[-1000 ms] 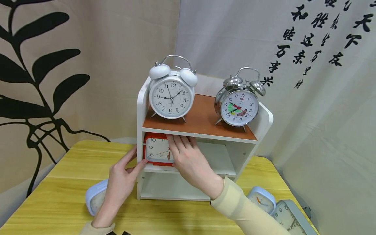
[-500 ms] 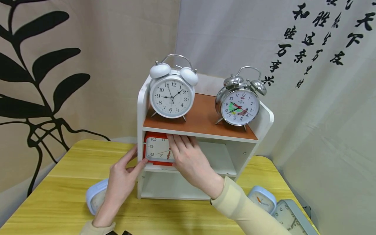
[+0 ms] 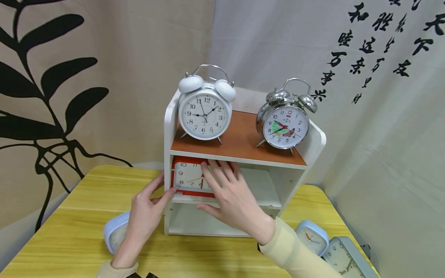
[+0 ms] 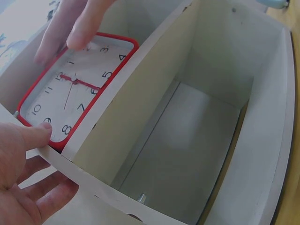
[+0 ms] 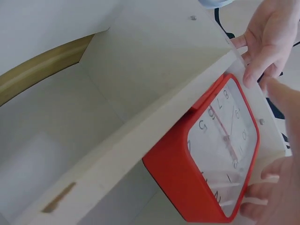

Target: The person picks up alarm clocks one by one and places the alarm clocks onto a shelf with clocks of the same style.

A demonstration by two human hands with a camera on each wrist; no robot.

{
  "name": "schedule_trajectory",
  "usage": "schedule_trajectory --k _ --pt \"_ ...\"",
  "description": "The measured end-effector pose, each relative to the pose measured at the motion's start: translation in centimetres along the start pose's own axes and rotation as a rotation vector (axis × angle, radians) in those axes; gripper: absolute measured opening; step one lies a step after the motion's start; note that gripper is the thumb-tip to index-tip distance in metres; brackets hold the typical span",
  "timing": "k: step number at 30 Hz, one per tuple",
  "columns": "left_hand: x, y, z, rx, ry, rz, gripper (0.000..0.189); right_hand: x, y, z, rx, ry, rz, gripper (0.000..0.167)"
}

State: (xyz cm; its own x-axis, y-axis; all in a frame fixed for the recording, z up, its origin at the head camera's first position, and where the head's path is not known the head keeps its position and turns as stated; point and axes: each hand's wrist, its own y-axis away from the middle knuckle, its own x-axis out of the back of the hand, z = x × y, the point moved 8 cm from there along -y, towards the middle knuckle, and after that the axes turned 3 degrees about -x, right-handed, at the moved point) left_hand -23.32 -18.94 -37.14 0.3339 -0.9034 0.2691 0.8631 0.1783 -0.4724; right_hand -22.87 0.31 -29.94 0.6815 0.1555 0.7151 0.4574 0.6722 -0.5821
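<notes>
A red square clock (image 3: 189,177) with a white face stands in the left part of the middle compartment of a white shelf unit (image 3: 167,216). My left hand (image 3: 147,208) straddles the unit's left side panel, thumb at the clock's lower left corner and fingers on the outer side. In the left wrist view that thumb (image 4: 37,136) overlaps the clock's frame. My right hand (image 3: 236,197) reaches in front of the clock's right side, fingers spread and straight near its top, thumb apart from it. The right wrist view shows the clock's red side (image 5: 187,183) over the shelf board.
On the brown top stand a white twin-bell alarm clock (image 3: 204,116) and a silver one (image 3: 286,125). A blue clock (image 3: 116,231) lies partly behind my left forearm. Another blue clock (image 3: 313,237) and a grey-green clock (image 3: 347,256) are at the right of the wooden table (image 3: 80,216).
My right hand has shifted slightly right and back from the clock, its fingers spreading and its thumb coming into view. More of the clock face shows. The left hand stays in place.
</notes>
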Motion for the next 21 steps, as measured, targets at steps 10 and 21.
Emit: schedule_trajectory --k 10,21 --pt "0.0 0.0 -0.1 0.010 -0.002 -0.002 0.055 0.7 2.5 -0.1 0.011 -0.058 0.008 0.106" --pt "-0.1 0.0 -0.1 0.028 -0.007 -0.004 0.055 2.0 5.3 1.3 -0.033 -0.052 0.054 0.102"
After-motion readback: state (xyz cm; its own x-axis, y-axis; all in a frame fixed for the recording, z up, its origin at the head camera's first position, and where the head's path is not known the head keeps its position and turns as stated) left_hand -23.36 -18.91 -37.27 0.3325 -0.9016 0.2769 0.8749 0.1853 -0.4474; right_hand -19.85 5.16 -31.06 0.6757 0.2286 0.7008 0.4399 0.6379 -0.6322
